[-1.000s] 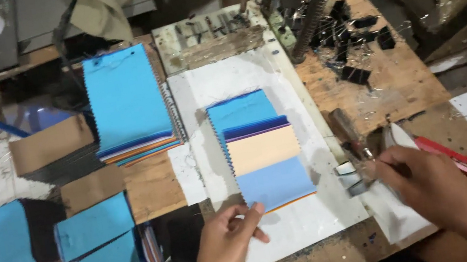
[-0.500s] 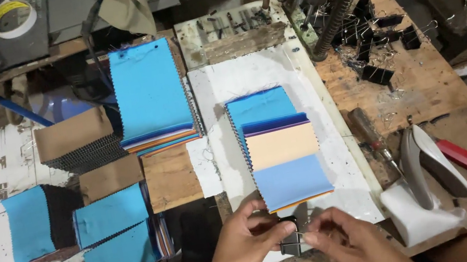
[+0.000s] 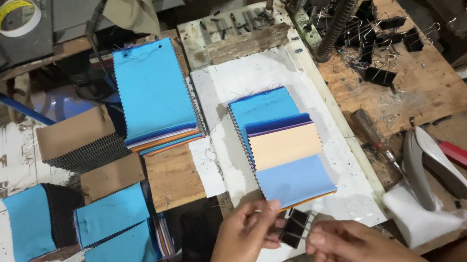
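Both hands pinch a black binder clip (image 3: 293, 227) at six o'clock on the desk (image 3: 415, 81): left hand (image 3: 245, 236) and right hand (image 3: 344, 245), just below the fanned fabric swatch stack (image 3: 280, 145).

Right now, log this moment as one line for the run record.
left hand: holds black binder clip | right hand: at clip's wire handles | fabric swatch stack: fanned on white board, clip at its near edge

Counted: 2 hands, left hand (image 3: 245, 236) & right hand (image 3: 354, 246); 1 black binder clip (image 3: 294, 228) held; 1 tape roll (image 3: 16, 15); 2 brown card stacks (image 3: 80, 138); approx. 6 blue-topped swatch stacks (image 3: 154, 90).
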